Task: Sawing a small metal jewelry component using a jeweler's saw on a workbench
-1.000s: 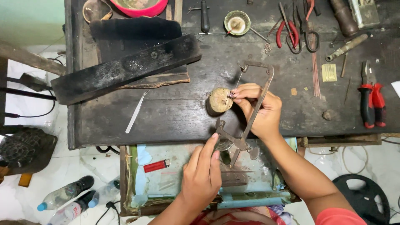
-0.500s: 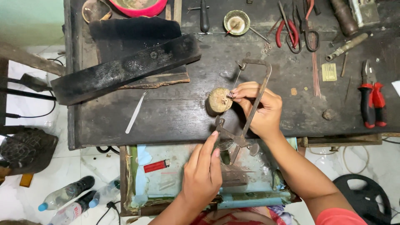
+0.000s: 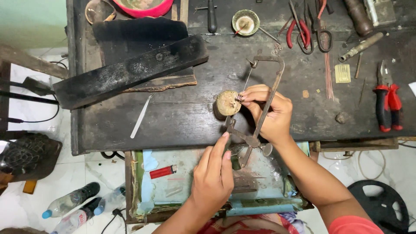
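We see a black, scuffed bench carrying a tan round block. Right of that block lie red-and-black pliers and a pale yellow card; below it, a red lighter on a pale green tray.

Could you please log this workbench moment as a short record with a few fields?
Left hand: left hand grips the lower end of the saw frame.
Right hand: right hand pinches a small piece against the round peg.
Surface: dark wooden workbench.
Nearby tools: red-handled pliers at right, small dish at the top.
Below bench: red lighter in the open drawer.
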